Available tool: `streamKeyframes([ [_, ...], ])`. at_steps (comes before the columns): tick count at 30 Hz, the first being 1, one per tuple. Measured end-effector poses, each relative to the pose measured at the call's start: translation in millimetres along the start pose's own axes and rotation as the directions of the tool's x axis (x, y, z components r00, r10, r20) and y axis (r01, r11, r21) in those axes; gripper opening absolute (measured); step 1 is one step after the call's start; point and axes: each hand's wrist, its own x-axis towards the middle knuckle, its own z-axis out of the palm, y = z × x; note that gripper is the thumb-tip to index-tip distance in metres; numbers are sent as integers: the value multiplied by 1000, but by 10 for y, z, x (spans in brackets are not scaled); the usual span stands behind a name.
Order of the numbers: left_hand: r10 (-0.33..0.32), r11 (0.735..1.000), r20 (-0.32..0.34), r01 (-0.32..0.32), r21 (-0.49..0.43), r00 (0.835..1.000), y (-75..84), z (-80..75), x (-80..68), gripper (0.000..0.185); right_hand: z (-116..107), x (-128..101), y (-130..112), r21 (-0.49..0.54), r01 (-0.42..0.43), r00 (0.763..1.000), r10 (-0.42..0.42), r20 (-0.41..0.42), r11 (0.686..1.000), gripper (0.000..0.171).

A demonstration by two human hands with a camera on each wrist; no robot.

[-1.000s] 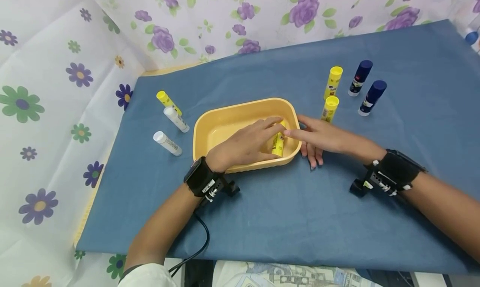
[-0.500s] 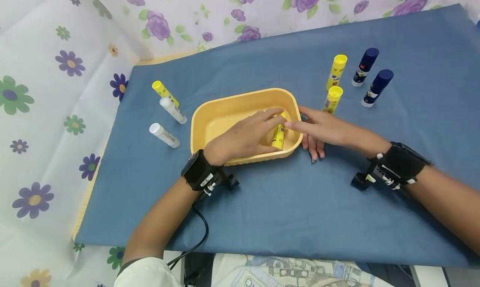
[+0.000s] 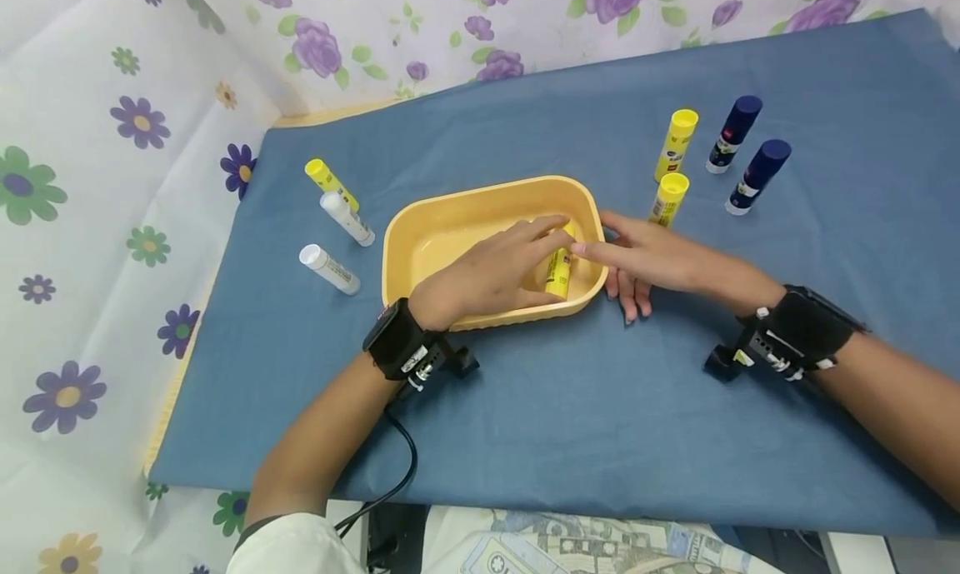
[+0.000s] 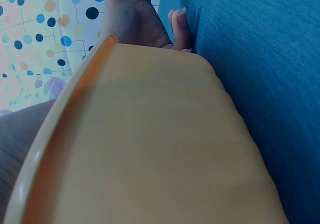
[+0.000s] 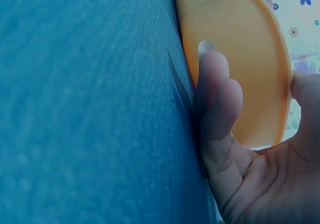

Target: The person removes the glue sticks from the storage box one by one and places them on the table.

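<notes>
A yellow-orange tray [image 3: 450, 212] sits on the blue cloth [image 3: 570, 407]. My left hand [image 3: 487, 278] reaches into its right end, fingers curled round a yellow glue stick [image 3: 558, 276] lying against the tray's inner wall. My right hand [image 3: 645, 262] rests against the tray's right end from outside: the index finger lies straight over the rim, the other fingers are flat on the cloth. The left wrist view is filled by the tray's outer wall [image 4: 150, 149], with the right hand [image 4: 140, 24] beyond it. In the right wrist view, straight fingers [image 5: 215, 94] touch the tray [image 5: 235, 59].
Two upright yellow glue sticks [image 3: 675, 145] [image 3: 666, 197] and two dark blue ones [image 3: 733, 134] [image 3: 756, 176] stand right of the tray. Left of it lie a yellow stick [image 3: 330, 182] and two white ones [image 3: 347, 218] [image 3: 330, 270]. Floral sheeting surrounds the table.
Both hands stay where they were on the tray and the glue stick. Only the head view shifted a little early on.
</notes>
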Motion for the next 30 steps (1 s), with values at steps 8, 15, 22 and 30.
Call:
streamKeyframes([
  [8, 5, 1000, -1, -5, -2, 1000, -8, 9, -8, 65, 1, 6, 3, 12, -7, 1000, 7, 8, 1000, 69],
  [15, 19, 1000, -14, -19, 11, 1000, -1, 9, -5, 65, -5, 6, 19, 10, -5, 1000, 5, 9, 1000, 71],
  [22, -2, 1000, -5, 2, 27, 1000, -9, 20, -86, 70, 70, 56, 40, 10, 23, 1000, -23, 19, 1000, 71],
  [30, 41, 998, -99, -45, -35, 994, -20, 31, -51, 52, 33, 22, 35, -7, -10, 1000, 10, -15, 1000, 74],
])
